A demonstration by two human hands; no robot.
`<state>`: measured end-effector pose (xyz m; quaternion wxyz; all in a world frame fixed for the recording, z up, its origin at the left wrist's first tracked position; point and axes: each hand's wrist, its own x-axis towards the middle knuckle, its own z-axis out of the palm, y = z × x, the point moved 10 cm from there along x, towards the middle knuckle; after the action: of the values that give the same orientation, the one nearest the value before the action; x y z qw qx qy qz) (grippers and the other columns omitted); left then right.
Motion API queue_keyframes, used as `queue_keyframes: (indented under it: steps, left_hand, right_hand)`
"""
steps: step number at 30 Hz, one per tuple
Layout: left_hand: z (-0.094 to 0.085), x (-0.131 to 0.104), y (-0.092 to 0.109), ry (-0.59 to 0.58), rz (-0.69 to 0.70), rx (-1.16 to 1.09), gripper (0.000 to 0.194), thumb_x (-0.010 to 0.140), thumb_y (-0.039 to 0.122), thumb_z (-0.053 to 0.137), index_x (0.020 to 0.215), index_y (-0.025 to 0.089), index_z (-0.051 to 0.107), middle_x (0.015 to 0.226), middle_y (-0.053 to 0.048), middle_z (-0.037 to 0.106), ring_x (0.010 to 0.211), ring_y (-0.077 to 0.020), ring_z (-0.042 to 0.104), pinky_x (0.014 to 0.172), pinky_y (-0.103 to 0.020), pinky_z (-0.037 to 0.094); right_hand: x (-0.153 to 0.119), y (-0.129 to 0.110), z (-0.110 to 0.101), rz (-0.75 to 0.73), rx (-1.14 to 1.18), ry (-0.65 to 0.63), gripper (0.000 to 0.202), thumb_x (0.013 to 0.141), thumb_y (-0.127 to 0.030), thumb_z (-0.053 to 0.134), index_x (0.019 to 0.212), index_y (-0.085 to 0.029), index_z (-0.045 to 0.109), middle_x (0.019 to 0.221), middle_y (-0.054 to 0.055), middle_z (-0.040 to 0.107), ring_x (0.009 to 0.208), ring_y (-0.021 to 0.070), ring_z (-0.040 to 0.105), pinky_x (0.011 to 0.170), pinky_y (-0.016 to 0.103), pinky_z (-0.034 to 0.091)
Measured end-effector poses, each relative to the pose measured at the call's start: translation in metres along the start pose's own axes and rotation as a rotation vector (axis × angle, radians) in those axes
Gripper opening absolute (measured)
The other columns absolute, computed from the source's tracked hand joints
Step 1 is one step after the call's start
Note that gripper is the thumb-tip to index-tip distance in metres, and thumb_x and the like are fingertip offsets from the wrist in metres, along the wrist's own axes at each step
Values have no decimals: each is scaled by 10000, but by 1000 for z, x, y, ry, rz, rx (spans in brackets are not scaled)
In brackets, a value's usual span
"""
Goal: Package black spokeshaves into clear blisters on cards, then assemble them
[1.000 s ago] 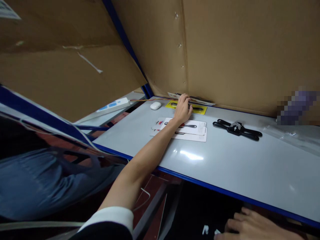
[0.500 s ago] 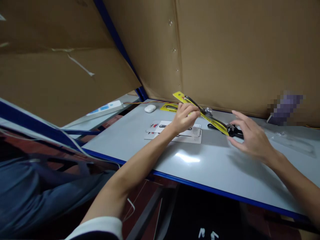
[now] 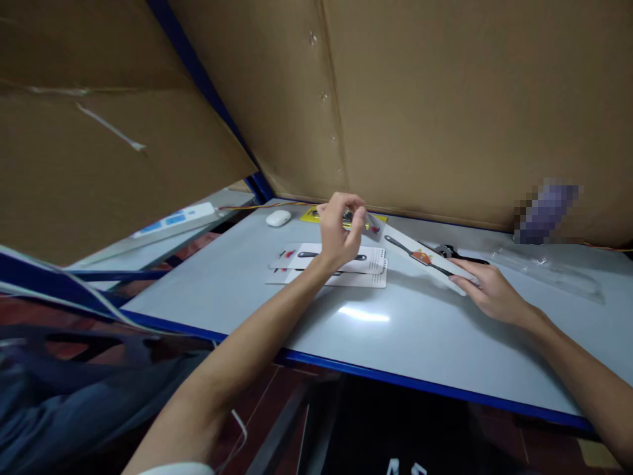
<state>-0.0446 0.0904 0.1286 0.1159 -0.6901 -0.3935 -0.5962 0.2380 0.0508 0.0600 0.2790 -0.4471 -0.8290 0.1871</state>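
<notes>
A long card (image 3: pixel 420 254), its white printed face showing a dark tool and an orange patch, is held slanted above the table. My right hand (image 3: pixel 487 287) grips its lower right end. Beside its upper left end is my left hand (image 3: pixel 342 224), with fingers curled; whether it touches the card is hard to tell. White printed cards (image 3: pixel 336 257) lie overlapping below my left hand. Behind that hand is a yellow card (image 3: pixel 310 214). A black tool (image 3: pixel 457 254) rests on the table beyond the held card, partly hidden by it.
The grey table (image 3: pixel 277 316) has a blue front edge. A white mouse-like object (image 3: pixel 278 218) sits at the back left, and clear plastic packaging (image 3: pixel 554 274) at the right. A power strip (image 3: pixel 175 220) lies on the left-hand surface. A person's leg (image 3: pixel 99 409) shows at lower left.
The held card has turned from its yellow side to its white printed face. My right hand, previously spread beside it, now grips its right end. The view has shifted slightly right.
</notes>
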Motion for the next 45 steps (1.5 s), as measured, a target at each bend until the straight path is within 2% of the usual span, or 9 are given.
queue_keyframes:
  steps: [4, 7, 9, 12, 16, 23, 30, 39, 45]
  left_hand:
    - [30, -7, -42, -289, -275, -153, 485, 1038, 557, 335, 774, 218, 560, 561, 15, 547, 553, -169, 546, 674, -333, 433]
    - [50, -18, -45, -484, -297, -156, 523, 1016, 584, 334, 645, 230, 434, 516, 15, 467, 519, -156, 464, 595, -318, 346]
    - [57, -22, -39, -550, -252, -119, 517, 1007, 575, 352, 620, 233, 360, 526, 16, 424, 529, -147, 425, 587, -318, 304]
    - [62, -26, -35, -564, -232, -81, 478, 1007, 540, 367, 642, 231, 344, 555, 21, 397, 551, -142, 403, 598, -319, 283]
    - [69, -35, -42, -572, -284, -50, 457, 1017, 518, 369, 661, 231, 362, 571, 18, 413, 567, -148, 416, 610, -324, 278]
    - [79, -46, -55, -628, -351, 31, 463, 1041, 483, 403, 654, 230, 377, 584, 7, 449, 576, -160, 436, 619, -332, 265]
    - [82, -49, -58, -654, -361, 40, 411, 1048, 455, 395, 700, 235, 400, 634, -8, 501, 622, -180, 475, 637, -330, 273]
    - [81, -48, -59, -661, -344, 69, 372, 1030, 475, 403, 754, 237, 480, 652, -19, 547, 639, -202, 513, 653, -333, 298]
    - [77, -47, -65, -630, -382, 172, 381, 1051, 472, 410, 792, 230, 549, 709, -44, 637, 685, -220, 586, 656, -332, 317]
  right_hand:
    - [-1, 16, 6, 176, 269, -82, 468, 966, -562, 651, 1226, -195, 781, 1180, 91, 798, 1013, 291, 749, 812, 387, 601]
    - [-2, 28, 10, 280, 385, -94, 492, 870, -607, 735, 1108, -184, 813, 1057, 91, 802, 863, 259, 733, 689, 353, 573]
    - [-2, 36, 12, 332, 416, -97, 497, 828, -611, 764, 1083, -187, 818, 1003, 86, 796, 787, 234, 709, 643, 340, 548]
    - [-2, 42, 14, 372, 438, -94, 500, 799, -611, 784, 1070, -192, 818, 946, 76, 783, 740, 217, 680, 624, 332, 522]
    - [-2, 46, 17, 389, 445, -103, 481, 797, -594, 790, 1050, -185, 815, 940, 77, 774, 753, 216, 665, 630, 326, 499]
    - [-5, 47, 27, 375, 550, -215, 575, 745, -478, 842, 1234, -184, 767, 1096, 89, 787, 892, 252, 703, 730, 342, 537]
    - [-2, 41, 24, 308, 461, -229, 535, 796, -567, 811, 1176, -191, 802, 1116, 95, 787, 1002, 299, 706, 840, 391, 549]
    - [-2, 46, 26, 354, 479, -204, 498, 795, -559, 820, 1136, -196, 797, 1096, 83, 785, 894, 243, 690, 774, 363, 531]
    - [-4, 49, 29, 385, 504, -215, 467, 801, -569, 821, 1070, -189, 783, 947, 59, 759, 779, 198, 646, 679, 324, 493]
